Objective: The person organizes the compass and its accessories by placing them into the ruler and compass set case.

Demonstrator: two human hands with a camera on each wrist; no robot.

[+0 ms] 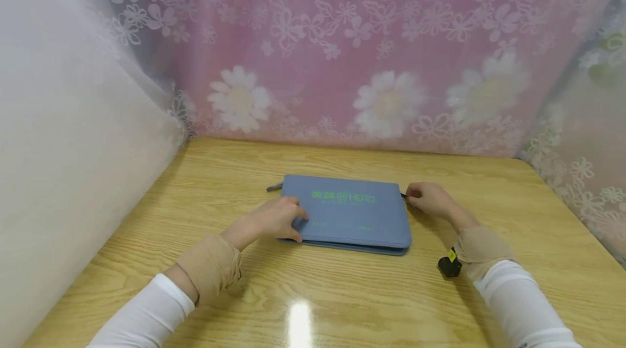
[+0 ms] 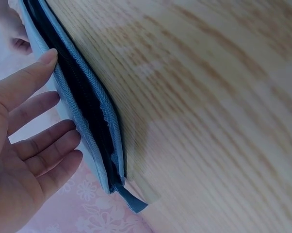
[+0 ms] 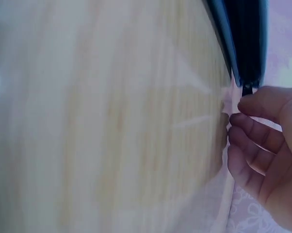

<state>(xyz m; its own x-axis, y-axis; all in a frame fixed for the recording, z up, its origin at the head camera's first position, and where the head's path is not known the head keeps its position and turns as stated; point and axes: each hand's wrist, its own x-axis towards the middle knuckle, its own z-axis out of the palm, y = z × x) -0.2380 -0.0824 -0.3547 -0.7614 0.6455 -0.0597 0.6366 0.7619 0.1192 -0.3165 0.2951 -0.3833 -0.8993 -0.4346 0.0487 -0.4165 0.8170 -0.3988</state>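
A flat blue zip document pouch [image 1: 352, 212] with green lettering, including "HERO", lies on the wooden table. My left hand [image 1: 281, 217] rests on its left part, fingers loosely extended over the cover and thumb touching the near edge. In the left wrist view the pouch's zipped side gapes, showing a dark inside, with a fabric tab [image 2: 131, 200] at its end. At the right end, my right hand [image 1: 430, 198] pinches the small black zipper pull [image 3: 247, 90] between thumb and forefinger. Most of that pull is hidden by the fingertips.
The wood-grain table [image 1: 342, 288] reaches back to a pink floral curtain [image 1: 313, 54]. A whitish curtain [image 1: 73, 119] hangs at the left and another floral one [image 1: 587, 157] at the right. A small black device [image 1: 449, 265] sits at the right wristband.
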